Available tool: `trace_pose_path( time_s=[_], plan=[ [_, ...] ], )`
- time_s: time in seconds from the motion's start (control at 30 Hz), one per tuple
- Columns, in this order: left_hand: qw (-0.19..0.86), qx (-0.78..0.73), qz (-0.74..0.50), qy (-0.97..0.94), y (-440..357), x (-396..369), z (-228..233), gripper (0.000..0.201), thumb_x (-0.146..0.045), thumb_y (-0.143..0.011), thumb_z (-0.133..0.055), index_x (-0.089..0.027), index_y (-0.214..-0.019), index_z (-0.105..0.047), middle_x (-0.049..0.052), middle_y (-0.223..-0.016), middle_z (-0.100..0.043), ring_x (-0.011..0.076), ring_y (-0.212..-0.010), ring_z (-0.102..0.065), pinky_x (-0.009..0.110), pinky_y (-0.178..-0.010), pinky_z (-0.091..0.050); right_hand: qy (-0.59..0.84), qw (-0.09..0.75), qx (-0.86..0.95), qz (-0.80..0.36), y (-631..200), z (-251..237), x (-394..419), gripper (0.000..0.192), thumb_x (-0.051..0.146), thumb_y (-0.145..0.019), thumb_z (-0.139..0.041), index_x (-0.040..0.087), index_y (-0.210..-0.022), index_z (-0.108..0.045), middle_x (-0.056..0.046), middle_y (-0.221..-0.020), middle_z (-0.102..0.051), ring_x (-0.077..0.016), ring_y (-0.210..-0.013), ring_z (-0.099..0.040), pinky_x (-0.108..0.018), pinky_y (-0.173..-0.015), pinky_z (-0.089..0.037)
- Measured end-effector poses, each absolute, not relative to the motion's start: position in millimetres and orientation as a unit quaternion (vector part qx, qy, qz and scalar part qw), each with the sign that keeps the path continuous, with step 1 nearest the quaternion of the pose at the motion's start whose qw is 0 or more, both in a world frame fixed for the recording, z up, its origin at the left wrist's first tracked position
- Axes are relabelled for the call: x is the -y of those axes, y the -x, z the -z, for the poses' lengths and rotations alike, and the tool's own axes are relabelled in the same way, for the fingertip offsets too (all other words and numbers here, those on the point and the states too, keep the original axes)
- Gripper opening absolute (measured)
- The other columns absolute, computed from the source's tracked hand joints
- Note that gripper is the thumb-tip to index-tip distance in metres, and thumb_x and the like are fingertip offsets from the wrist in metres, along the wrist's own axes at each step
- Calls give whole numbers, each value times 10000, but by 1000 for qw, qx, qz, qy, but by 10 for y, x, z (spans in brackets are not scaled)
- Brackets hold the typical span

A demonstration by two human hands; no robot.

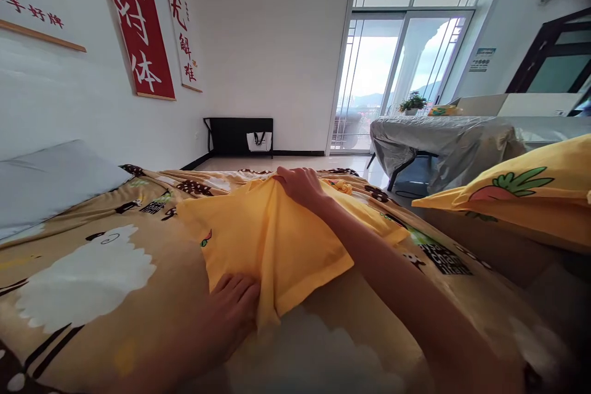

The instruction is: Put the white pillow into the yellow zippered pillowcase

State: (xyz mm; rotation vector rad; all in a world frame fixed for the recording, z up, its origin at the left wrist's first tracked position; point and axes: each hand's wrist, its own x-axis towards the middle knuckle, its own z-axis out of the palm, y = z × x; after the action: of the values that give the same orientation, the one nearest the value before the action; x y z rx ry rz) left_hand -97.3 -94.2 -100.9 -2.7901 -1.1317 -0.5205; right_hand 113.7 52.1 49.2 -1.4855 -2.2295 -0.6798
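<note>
White plaster wall point(258, 43) on the left, hung with a long red calligraphy banner point(137, 24), a narrower white scroll with red characters point(181, 18) just beside it, and a white wood-edged scroll point(32, 12) at far left. Low black metal rack point(239, 135) against the wall base, on a pale glossy tiled floor point(240, 163). Tall glass sliding balcony doors point(397, 68) let in bright daylight. Small potted green plant point(412, 102) near the glass. Table draped in grey plastic sheet point(443, 141) at right. Dark-framed door point(554, 61) far right.
</note>
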Motion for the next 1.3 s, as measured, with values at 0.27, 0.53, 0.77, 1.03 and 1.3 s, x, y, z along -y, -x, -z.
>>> trace_pose_path(
  time_s=[0.27, 0.53, 0.77, 1.03, 1.3],
  plan=[
    [-35, 420, 115, 899, 1090, 782, 1030, 231, -22, -803, -385, -174, -896, -533, 72, -994, -519, 222, -941, -453, 384, -840, -358, 508, 150, 812, 245, -1058, -416, -541, 405, 432, -1001, -271, 212, -1061, -605, -101, -916, -717, -239, -849, -652, -283, -675, -332],
    [-196, 424, 115, 877, 1223, 1062, 494, 97, -92, -795, -397, -187, -780, -383, 39, -1025, -487, 175, -930, -433, 304, -838, -366, 488, 91, 837, 229, -905, -225, -627, 393, 399, -1002, -282, 192, -1058, -611, -124, -925, -713, -252, -878, -665, -313, -714, -397],
    [-202, 497, 183, 824, 1380, 1085, 612, 127, -127, -768, -399, -203, -709, -316, -10, -753, -457, 138, -694, -409, 248, -638, -333, 489, 95, 840, 216, -879, -202, -677, 434, 431, -1002, -255, 199, -1069, -616, -125, -947, -709, -251, -895, -660, -322, -735, -412],
    [-148, 490, 201, 835, 1357, 979, 835, 123, -73, -683, -378, -194, -681, -355, -15, -663, -474, 131, -625, -425, 250, -589, -285, 476, 88, 845, 226, -892, -175, -645, 412, 412, -1003, -274, 189, -1056, -616, -126, -887, -711, -259, -879, -661, -317, -713, -399],
    [-71, 362, 155, 916, 1215, 1148, 703, 194, 35, -652, -402, -149, -620, -346, 19, -825, -508, 154, -789, -435, 298, -684, -279, 467, 108, 852, 213, -861, -187, -614, 390, 417, -996, -307, 194, -1038, -624, -116, -926, -716, -251, -888, -660, -315, -733, -402]
  ],
)
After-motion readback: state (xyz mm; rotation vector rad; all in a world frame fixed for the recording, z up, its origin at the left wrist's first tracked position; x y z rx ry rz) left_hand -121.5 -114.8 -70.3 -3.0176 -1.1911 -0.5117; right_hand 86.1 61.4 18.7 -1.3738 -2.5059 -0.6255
